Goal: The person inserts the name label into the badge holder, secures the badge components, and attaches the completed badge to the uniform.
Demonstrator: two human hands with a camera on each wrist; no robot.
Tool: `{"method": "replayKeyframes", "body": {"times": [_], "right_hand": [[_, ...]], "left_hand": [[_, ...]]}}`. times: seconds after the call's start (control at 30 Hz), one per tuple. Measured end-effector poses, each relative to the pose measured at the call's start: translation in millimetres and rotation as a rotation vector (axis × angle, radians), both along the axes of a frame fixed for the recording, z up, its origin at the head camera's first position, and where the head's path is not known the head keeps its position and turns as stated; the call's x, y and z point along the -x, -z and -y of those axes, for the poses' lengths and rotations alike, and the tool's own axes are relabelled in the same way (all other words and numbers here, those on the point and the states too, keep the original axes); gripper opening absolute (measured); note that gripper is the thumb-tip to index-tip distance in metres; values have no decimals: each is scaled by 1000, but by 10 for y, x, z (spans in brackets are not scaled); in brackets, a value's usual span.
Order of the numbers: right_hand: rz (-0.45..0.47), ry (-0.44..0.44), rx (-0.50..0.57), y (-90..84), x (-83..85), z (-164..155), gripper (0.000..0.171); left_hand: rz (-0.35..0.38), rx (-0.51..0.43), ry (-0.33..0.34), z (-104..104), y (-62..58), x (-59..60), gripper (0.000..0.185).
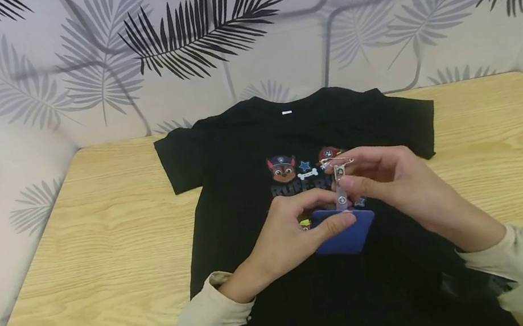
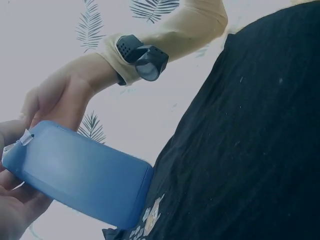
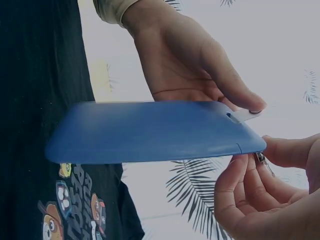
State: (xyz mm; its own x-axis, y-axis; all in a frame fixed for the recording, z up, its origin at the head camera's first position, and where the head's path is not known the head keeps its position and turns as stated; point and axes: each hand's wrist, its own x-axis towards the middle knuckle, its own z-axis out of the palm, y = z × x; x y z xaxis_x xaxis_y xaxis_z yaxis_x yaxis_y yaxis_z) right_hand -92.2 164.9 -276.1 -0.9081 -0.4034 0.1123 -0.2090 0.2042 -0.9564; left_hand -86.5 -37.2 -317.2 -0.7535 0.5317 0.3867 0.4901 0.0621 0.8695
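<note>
A blue badge holder (image 1: pixel 344 241) hangs tilted over the black T-shirt (image 1: pixel 232 145) in the head view. From its top edge rises a clear strap (image 1: pixel 341 196) with a snap, ending in a metal clip (image 1: pixel 339 170) that carries an open-looking pin (image 1: pixel 342 160). My left hand (image 1: pixel 288 230) pinches the holder's top edge, thumb along the front beside the strap. With thumb and fingers, my right hand (image 1: pixel 403 188) pinches the clip end. In the left wrist view the holder's blue face (image 2: pixel 85 172) is broadside. Seen from the right wrist, the strap's tab passes through a slot in the holder (image 3: pixel 155 132).
The shirt lies flat, neck away from me, on a light wooden table (image 1: pixel 97 236). Cartoon dog prints (image 1: pixel 282 169) and lettering sit on its chest. Behind the table stands a pale wall (image 1: pixel 276 62) with a leaf pattern. Dark cameras (image 2: pixel 147 62) are strapped at the wrists.
</note>
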Motion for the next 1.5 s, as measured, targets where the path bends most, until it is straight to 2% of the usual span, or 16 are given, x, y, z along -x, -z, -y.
{"method": "replayKeyframes", "body": {"times": [0.3, 0.63, 1.1, 1.37, 1.5], "right_hand": [[-161, -93, 3, -6, -28, 72, 23], [-299, -112, -50, 35, -35, 66, 24], [-306, -133, -61, 26, -24, 75, 24], [-281, -171, 11, 36, 4, 61, 23], [-270, -129, -2, 13, -10, 61, 25]], "left_hand": [[65, -81, 37, -3, 43, 17, 11], [73, -47, 31, -2, 68, 17, 8], [3, -31, 45, 26, 67, 42, 5], [-1, -61, 69, 33, 64, 52, 5], [-6, -68, 75, 43, 41, 55, 6]]}}
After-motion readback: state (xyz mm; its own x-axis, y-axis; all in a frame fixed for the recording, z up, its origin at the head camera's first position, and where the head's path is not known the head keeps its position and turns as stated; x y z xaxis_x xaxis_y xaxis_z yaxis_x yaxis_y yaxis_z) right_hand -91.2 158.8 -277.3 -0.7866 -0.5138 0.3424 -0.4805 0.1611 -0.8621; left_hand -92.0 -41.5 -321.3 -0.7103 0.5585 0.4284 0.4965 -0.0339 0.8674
